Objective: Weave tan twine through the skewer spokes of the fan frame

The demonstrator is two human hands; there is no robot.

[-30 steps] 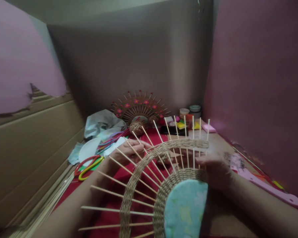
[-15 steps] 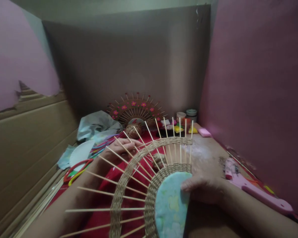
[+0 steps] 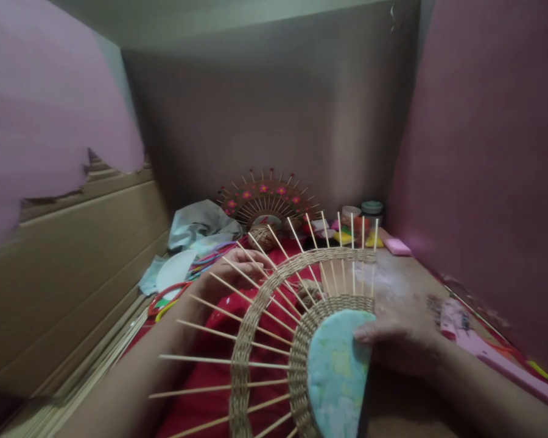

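Observation:
A half-round woven fan (image 3: 296, 364) fills the lower middle, with thin wooden sticks fanning out through two bands of twisted twine. Its base is a pale blue-green half disc (image 3: 335, 365). My right hand (image 3: 393, 334) is closed on the disc's straight edge, thumb on the front face, other fingers hidden behind. Behind the upper left sticks is my left hand (image 3: 240, 266), its fingers drawn together near the outer band; what they grip, if anything, I cannot make out. Seen between the sticks is a ball of twine (image 3: 309, 293) lying beyond the fan.
At the back stands a finished-looking fan with pink flowers (image 3: 263, 193), behind another twine ball (image 3: 262, 237). A crumpled cloth (image 3: 203, 225) lies to the left, above a red-handled tool (image 3: 164, 298). On the right are a pink glue gun (image 3: 479, 347), a pink block (image 3: 397, 246) and a lidded jar (image 3: 372, 213).
The whole view has swung a little to the left, so everything sits further right. My right hand keeps its hold on the fan, and my left hand stays behind the sticks.

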